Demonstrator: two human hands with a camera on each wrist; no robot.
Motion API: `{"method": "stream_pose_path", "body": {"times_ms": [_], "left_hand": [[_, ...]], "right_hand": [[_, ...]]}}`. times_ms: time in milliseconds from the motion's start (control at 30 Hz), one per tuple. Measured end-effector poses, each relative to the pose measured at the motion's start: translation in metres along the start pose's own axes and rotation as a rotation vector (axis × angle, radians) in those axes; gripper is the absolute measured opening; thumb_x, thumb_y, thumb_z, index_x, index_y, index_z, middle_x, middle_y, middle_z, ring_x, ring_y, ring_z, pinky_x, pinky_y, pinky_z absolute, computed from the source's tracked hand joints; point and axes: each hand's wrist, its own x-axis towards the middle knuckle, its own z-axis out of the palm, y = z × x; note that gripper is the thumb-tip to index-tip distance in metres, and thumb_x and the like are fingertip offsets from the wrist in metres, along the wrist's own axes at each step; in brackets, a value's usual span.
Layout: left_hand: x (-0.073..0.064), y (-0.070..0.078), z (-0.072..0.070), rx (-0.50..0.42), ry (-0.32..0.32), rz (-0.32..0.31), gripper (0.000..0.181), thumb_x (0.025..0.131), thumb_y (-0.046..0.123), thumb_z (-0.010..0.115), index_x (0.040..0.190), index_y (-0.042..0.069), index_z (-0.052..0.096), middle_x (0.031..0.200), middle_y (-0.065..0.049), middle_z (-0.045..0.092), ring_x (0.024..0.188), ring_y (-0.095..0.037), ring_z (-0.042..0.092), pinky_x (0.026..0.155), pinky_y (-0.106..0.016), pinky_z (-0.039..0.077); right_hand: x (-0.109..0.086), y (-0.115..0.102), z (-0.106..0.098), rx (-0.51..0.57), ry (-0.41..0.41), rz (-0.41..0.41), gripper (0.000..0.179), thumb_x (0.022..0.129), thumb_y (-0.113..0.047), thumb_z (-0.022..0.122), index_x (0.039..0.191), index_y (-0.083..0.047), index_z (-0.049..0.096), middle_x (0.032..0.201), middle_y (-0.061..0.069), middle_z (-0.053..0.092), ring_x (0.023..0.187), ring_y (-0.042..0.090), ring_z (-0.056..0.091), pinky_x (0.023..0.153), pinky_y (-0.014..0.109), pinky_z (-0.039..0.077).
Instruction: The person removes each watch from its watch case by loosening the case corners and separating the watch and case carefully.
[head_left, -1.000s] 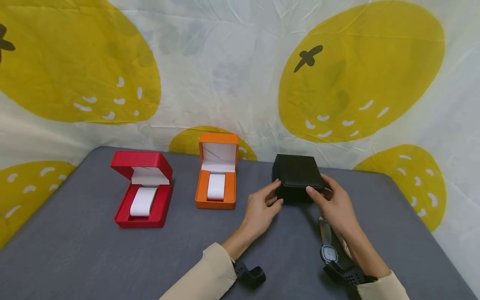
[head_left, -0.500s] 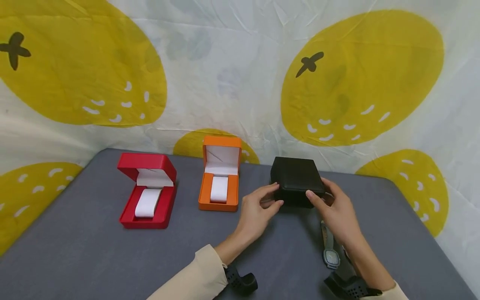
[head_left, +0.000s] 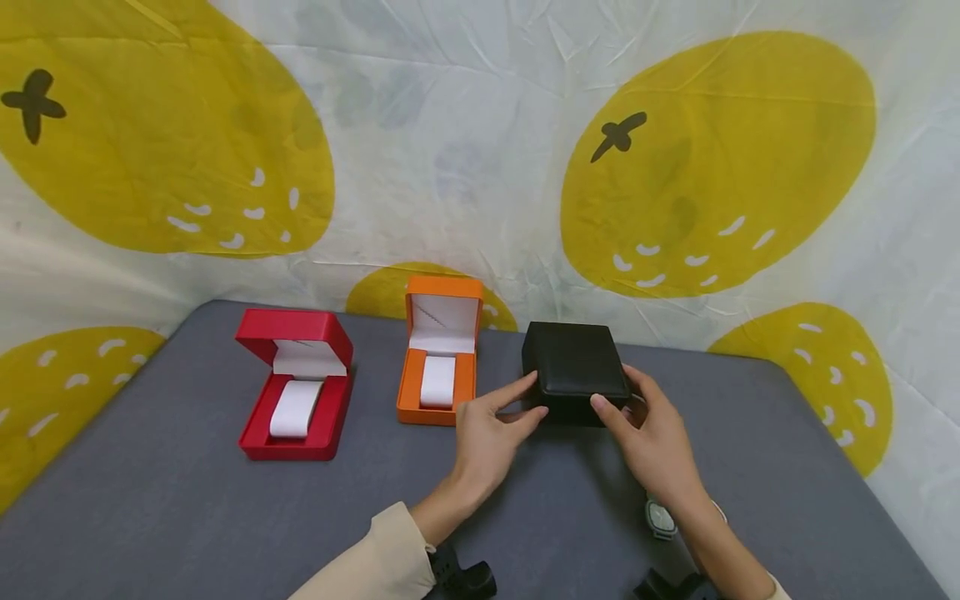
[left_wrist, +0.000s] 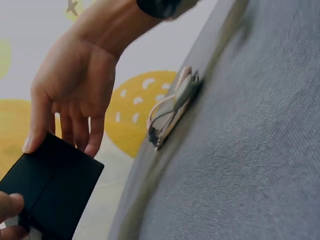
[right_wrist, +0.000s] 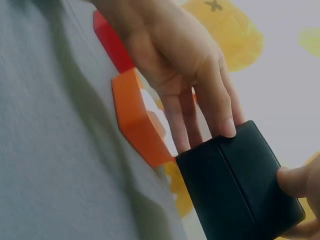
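Note:
A closed black watch box sits between both hands at the back right of the table. My left hand pinches its left side near the front corner with thumb and fingers. The right hand holds the right side, its thumb on the front edge of the lid and its fingers along the side. In the right wrist view, a seam between lid and base runs across the black watch box. Partly hidden under my right forearm, a watch with a grey-green strap lies on the table.
To the left stand an orange watch box and a red watch box, lids raised, each with a white cushion inside. A pale-strapped watch lies against the grey-green one. A fruit-print curtain hangs behind the grey table.
Both hands have shifted left and slightly nearer with the black watch box, keeping their hold on it. The right forearm now covers more of the watch.

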Motion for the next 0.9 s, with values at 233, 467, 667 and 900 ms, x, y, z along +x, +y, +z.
{"method": "stream_pose_path", "body": {"times_ms": [233,467,667,900], "left_hand": [[-0.007,0.000,-0.009,0.079,0.060,0.118,0.041,0.077,0.003,0.079,0.116,0.012,0.070,0.111,-0.005,0.067,0.078,-0.011,0.069,0.063,-0.026,0.055],[-0.012,-0.004,-0.021,0.116,0.064,0.186,0.040,0.076,0.001,0.079,0.114,0.007,0.070,0.109,-0.003,0.068,0.090,-0.024,0.069,0.066,-0.026,0.055],[-0.017,-0.004,-0.029,0.123,0.069,0.201,0.040,0.073,-0.001,0.081,0.111,0.007,0.072,0.106,0.000,0.070,0.092,-0.021,0.068,0.067,-0.031,0.055],[-0.029,-0.002,-0.039,0.073,0.042,0.228,0.039,0.070,-0.008,0.079,0.108,0.000,0.072,0.102,-0.007,0.069,0.089,-0.026,0.068,0.064,-0.029,0.055]], "right_hand": [[-0.008,0.000,0.014,0.084,0.013,-0.027,0.065,0.091,-0.032,0.065,0.142,-0.002,0.038,0.134,0.015,0.049,0.118,0.029,0.055,0.090,0.025,0.045],[-0.012,-0.003,0.025,0.141,-0.020,0.000,0.064,0.091,-0.031,0.065,0.141,-0.002,0.039,0.134,0.015,0.050,0.111,0.025,0.058,0.079,0.010,0.042],[-0.018,-0.008,0.030,0.138,-0.028,-0.001,0.063,0.091,-0.031,0.066,0.141,-0.002,0.039,0.134,0.014,0.050,0.110,0.024,0.058,0.085,0.022,0.046],[-0.028,-0.012,0.034,0.106,-0.061,0.015,0.067,0.091,-0.035,0.064,0.143,-0.004,0.036,0.138,0.016,0.047,0.120,0.030,0.053,0.094,0.044,0.045]]}}
